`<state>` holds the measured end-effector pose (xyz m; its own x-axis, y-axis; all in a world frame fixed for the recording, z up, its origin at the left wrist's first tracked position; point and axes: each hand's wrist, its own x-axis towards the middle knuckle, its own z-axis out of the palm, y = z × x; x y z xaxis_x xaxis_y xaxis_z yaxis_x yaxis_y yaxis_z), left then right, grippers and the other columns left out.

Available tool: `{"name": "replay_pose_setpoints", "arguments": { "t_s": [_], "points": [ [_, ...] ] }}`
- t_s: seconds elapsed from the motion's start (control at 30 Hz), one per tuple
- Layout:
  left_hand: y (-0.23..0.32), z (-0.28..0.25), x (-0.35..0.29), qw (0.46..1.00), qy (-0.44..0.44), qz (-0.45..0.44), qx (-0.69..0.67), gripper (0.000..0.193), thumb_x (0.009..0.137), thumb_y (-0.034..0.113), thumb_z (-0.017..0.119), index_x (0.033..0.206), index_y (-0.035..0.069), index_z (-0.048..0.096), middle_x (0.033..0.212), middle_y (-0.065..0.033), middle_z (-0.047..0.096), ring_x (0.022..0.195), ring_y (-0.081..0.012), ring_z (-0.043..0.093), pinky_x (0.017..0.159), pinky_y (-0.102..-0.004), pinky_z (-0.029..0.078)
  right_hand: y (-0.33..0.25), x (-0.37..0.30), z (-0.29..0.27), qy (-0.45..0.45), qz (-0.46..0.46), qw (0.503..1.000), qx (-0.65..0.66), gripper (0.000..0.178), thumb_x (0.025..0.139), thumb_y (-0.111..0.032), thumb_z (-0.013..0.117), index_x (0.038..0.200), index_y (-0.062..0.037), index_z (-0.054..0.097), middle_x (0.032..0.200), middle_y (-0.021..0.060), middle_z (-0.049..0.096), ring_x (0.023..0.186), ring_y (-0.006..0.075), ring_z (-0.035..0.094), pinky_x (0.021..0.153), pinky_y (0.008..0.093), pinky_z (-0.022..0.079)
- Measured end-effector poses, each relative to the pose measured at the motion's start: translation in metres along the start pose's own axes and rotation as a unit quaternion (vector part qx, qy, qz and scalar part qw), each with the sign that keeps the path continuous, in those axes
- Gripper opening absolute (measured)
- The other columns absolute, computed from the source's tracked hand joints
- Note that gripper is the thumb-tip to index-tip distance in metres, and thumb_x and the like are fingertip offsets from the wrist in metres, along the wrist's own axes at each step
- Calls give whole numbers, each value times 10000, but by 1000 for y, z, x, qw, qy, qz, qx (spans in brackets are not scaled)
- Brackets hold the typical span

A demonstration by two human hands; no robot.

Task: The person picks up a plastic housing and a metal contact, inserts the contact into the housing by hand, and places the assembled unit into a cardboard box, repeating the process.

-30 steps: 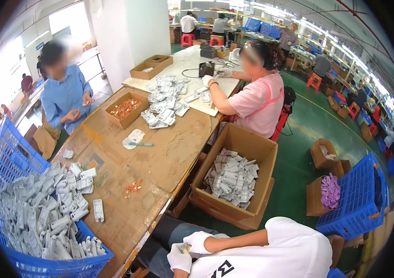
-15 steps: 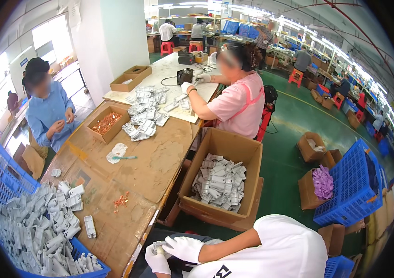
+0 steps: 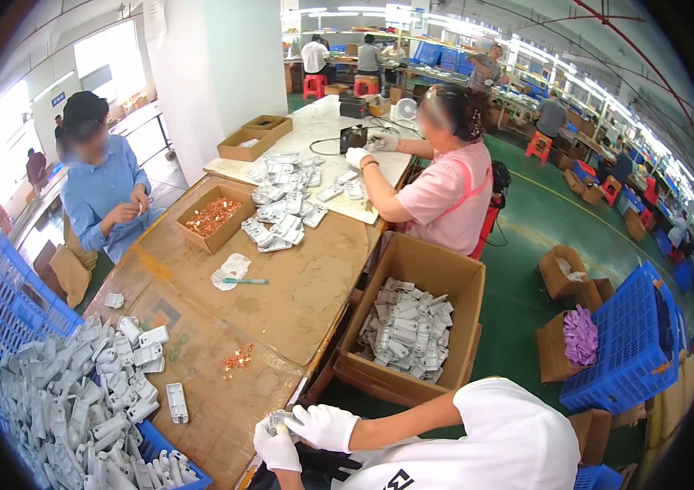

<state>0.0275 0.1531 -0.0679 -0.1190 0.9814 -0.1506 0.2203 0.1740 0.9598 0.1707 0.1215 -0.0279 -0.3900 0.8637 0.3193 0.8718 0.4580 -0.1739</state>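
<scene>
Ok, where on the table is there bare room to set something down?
Bare cardboard lies between the copper-coloured bits and the teal stick, and between the loose grey casing and the left hand. It's crowded at the heaped blue crate and the far casing pile.

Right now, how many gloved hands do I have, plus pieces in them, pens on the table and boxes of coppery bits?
Left hand and right hand, gloved: 2
Grey piece held: 1
Teal pen: 1
Cardboard box of copper-coloured bits: 1
Total: 5

A white short-sleeved shirt carries black print — white gloves go with it.
</scene>
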Motion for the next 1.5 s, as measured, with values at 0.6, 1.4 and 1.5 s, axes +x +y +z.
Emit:
{"name": "replay_pose_setpoints", "arguments": {
  "t_s": [0.6,1.4,1.5],
  "points": [
    [56,30,108,933,-120,-56,-336,359,924,77,528,1257,-56,509,1135,-147,607,1000,-250,621,850,-364,529,75,95,11,-24,80,992,100,518,810,-191,615,1314,-184,492,964,145,528,699,285,656,567,403,551],
    [68,-2,65,933,-55,-33,-353,304,974,118,501,1226,-44,556,1137,-104,630,1004,-173,603,882,-305,478,18,98,-4,3,40,998,45,383,797,-216,620,1165,-114,588,1086,167,508,675,266,615,583,404,542],
    [60,-29,50,904,-79,-39,-418,326,992,161,469,1232,-44,551,1171,-132,621,1060,-203,594,918,-325,471,-5,86,-6,27,28,999,37,528,731,-219,693,1242,-168,569,1219,173,514,771,256,668,620,363,557]
  ]
}}
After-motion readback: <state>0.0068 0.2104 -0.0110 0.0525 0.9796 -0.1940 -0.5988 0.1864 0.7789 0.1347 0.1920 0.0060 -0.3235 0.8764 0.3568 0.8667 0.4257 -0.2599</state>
